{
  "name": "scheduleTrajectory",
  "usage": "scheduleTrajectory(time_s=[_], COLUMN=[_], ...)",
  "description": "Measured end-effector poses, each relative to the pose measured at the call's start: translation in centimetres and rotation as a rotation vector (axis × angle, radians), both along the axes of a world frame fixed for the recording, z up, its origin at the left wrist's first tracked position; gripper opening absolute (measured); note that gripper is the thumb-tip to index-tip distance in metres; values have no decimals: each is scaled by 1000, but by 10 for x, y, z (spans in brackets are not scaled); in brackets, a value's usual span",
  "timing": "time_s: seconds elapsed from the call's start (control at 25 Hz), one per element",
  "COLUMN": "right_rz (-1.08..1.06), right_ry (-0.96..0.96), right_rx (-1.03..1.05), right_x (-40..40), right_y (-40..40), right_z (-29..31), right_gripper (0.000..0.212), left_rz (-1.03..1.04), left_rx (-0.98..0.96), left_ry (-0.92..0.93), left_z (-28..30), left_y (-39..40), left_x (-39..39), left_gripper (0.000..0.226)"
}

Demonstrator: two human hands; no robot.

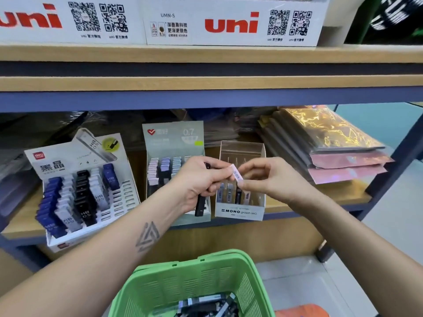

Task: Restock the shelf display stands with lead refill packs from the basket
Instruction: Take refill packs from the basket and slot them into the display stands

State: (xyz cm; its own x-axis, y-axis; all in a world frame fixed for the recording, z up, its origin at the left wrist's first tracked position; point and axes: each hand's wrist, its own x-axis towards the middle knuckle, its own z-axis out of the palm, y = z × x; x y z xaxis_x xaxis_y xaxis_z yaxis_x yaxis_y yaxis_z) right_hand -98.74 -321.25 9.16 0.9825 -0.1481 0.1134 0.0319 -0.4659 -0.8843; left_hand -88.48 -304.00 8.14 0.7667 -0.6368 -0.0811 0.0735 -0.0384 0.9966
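Three display stands sit on the lower shelf: a white one (75, 156) at the left with blue, black and white packs, a grey-green 0.7 stand (174, 138) in the middle, and a clear MONO stand (240, 211) to the right. My left hand (196, 181) grips black lead packs (200, 205) in front of the middle stand. My right hand (270, 179) pinches a pale pink pack (237, 172) just above the MONO stand; my left fingertips touch its other end. A green basket (206, 277) below holds several packs.
Stacked glossy folders (332, 143) lie on the shelf right of the MONO stand. White uni boxes (229, 24) stand on the shelf above. A blue shelf post (393, 156) rises at the right. Something orange (302, 311) shows beside the basket.
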Motion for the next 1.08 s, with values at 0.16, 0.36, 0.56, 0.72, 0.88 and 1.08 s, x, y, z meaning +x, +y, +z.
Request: scheduleTrajectory(time_s=[0.16, 0.36, 0.56, 0.72, 0.88, 1.08], right_rz=[-25, -330, -330, -335, -340, -319], right_ry=[-176, -179, -100, -29, -23, -76], right_rx=[-269, -466, -570, -596, -653, -729], right_x=[2, 5, 15, 19, 20, 22], right_y=[-4, -23, -24, -20, -18, -15], right_z=[-4, -24, -50, -62, -68, -72], right_gripper=[33, 14, 14, 18, 8, 7], left_rz=[-39, 21, -68, -30, -32, -11], left_rx=[89, 48, -54, -95, -130, -149], left_ry=[-71, 162, 360, 300, 265, 282], left_z=[-2, -1, -2, -5, -9, -7], left_y=[-17, -24, -17, -19, -15, -13], left_x=[-3, -2, 4, 0, -1, -1], left_gripper=[13, 6, 14, 18, 17, 21])
